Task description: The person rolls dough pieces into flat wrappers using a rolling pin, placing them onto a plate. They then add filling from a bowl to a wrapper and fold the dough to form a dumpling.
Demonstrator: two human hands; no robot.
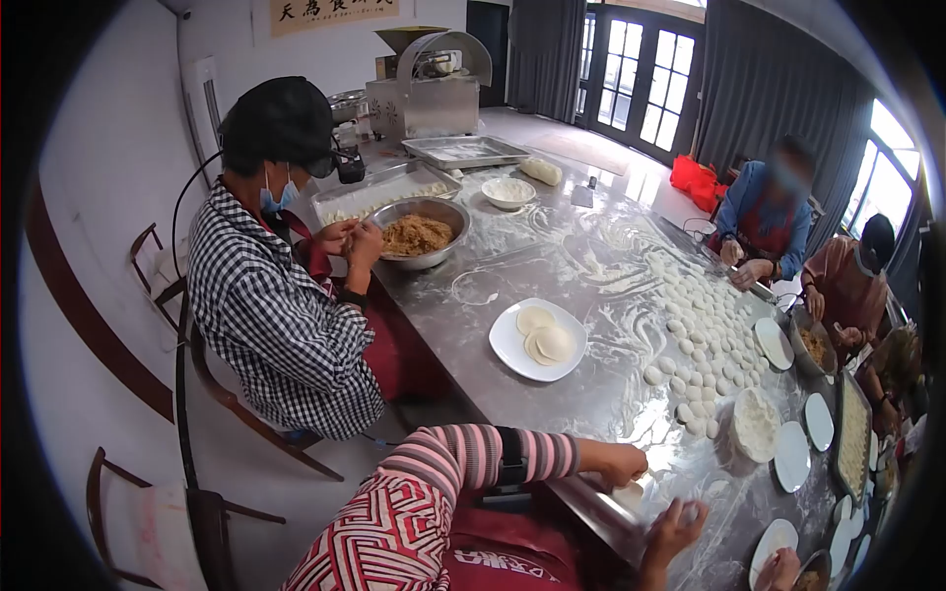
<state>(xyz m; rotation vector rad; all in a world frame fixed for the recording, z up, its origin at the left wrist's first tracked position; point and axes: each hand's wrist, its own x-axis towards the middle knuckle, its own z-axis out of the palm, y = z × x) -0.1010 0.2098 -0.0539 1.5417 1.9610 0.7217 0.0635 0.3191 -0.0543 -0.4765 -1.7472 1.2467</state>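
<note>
My left hand (624, 463), below a striped sleeve, is closed at the metal table's near edge. Its fingers pinch a pale dough wrapper (632, 492), partly hidden under the hand. My right hand (672, 533) is just to the right, its fingers curled; something pale and blurred shows at the fingertips, and I cannot make out what it is. Many small flattened dough pieces (702, 340) lie on the floured surface beyond my hands. A white plate (505, 357) with several round dough wrappers (548, 342) stands to the left of them.
At left a person in a checked shirt (266, 305) works beside a steel bowl of filling (419, 234). Trays (465, 151) and a machine (429, 98) stand behind. A flour bowl (756, 426), plates (791, 458) and co-workers (764, 212) are on the right. Another person's hand (783, 569) is at lower right.
</note>
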